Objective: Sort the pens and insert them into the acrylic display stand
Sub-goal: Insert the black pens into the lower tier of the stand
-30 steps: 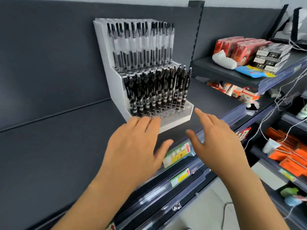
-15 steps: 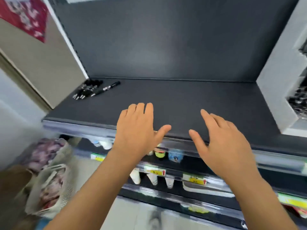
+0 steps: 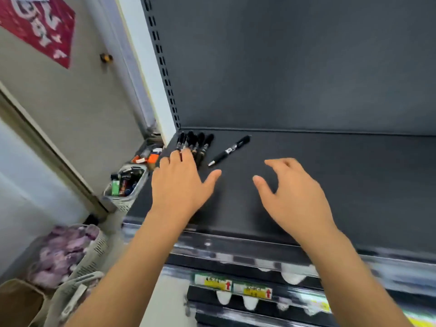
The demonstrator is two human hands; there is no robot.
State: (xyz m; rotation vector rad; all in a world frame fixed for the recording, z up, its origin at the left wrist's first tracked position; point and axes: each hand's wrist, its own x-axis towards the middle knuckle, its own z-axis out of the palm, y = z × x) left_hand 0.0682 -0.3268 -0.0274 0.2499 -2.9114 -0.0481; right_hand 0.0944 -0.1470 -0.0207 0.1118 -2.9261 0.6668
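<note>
Several black pens [image 3: 197,145] lie bunched at the far left corner of the dark shelf [image 3: 330,175]. One more black pen [image 3: 230,150] lies apart, just right of the bunch, tip pointing toward me. My left hand [image 3: 182,185] is spread flat, its fingertips over the near ends of the bunched pens and holding nothing. My right hand [image 3: 292,194] hovers over the bare shelf to the right of the single pen, fingers apart and curled, with nothing in it. The acrylic display stand is out of view.
A grey basket [image 3: 122,185] of small items sits left of the shelf, with more baskets [image 3: 77,256] lower down. A slotted upright [image 3: 162,67] bounds the shelf's left side. Price tags [image 3: 233,287] line the lower shelf edge.
The view has swung left from the pen stand to the shelf's left corner. Both hands moved forward and left; my left hand now reaches the bunched pens.
</note>
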